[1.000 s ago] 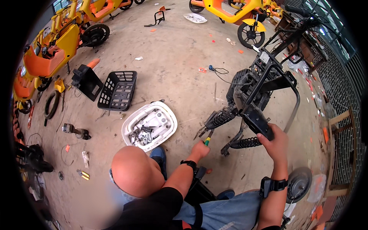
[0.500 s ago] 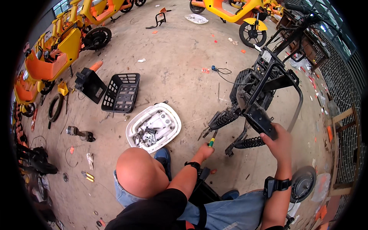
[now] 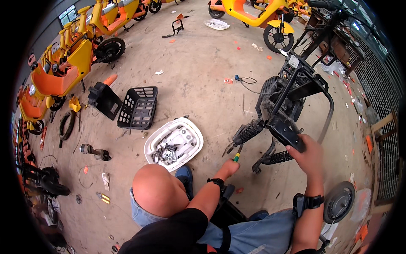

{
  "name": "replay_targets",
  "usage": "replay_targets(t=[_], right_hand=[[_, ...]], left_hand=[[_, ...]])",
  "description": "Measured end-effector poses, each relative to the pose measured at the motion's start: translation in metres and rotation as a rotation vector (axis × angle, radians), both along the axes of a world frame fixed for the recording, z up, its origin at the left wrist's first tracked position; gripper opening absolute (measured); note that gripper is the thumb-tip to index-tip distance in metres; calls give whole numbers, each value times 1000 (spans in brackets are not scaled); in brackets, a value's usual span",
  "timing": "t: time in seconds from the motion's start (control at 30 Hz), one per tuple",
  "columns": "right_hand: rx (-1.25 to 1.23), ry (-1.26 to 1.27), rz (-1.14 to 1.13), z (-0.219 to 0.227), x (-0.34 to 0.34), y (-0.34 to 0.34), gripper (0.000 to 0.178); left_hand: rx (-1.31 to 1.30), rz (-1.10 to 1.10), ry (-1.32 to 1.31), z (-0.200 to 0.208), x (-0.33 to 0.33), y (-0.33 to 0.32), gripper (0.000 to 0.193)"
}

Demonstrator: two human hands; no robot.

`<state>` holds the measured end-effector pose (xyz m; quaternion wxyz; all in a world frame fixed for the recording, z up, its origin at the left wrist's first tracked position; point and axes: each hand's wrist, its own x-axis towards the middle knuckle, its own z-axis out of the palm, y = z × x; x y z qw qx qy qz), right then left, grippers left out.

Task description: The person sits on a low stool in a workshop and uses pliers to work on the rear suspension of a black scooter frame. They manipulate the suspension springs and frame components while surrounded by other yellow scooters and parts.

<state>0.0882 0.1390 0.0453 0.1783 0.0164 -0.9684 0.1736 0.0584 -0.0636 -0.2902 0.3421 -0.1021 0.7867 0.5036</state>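
My left hand (image 3: 229, 167) is closed round the green and yellow handle of a screwdriver (image 3: 237, 157). Its shaft points up toward the rear spring shock absorber (image 3: 248, 131) of a stripped black scooter frame (image 3: 292, 89); whether the tip touches anything is unclear. With my right hand (image 3: 307, 157) I grip the end of a black box-shaped part (image 3: 284, 132) at the tail of that frame, thumb on the near side, other fingers mostly hidden. A second shock absorber (image 3: 277, 158) hangs beneath it. Left of my hands lies a white plastic tray-like cover (image 3: 195, 148) holding loose bolts and metal parts.
A black crate (image 3: 138, 108), a black bin-like part (image 3: 103, 100) and a power tool (image 3: 95, 152) lie on the floor to the left. At right lies a wheel (image 3: 339, 202). Yellow scooters (image 3: 63, 78) stand along the far left, another (image 3: 253, 12) at the back.
The view has shifted slightly, so the floor things sit a little further right and lower. Both hands keep their holds on the screwdriver and the black part.
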Motion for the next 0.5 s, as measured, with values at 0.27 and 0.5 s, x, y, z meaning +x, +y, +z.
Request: replay_targets(t=[0.27,0.5], right_hand=[[-37,-32,30,8,1,4,48],[29,-13,10,11,10,29,50]], left_hand=[[-49,35,-2,-12,-10,14,42],[-5,-36,-155,6,-15,21,35]])
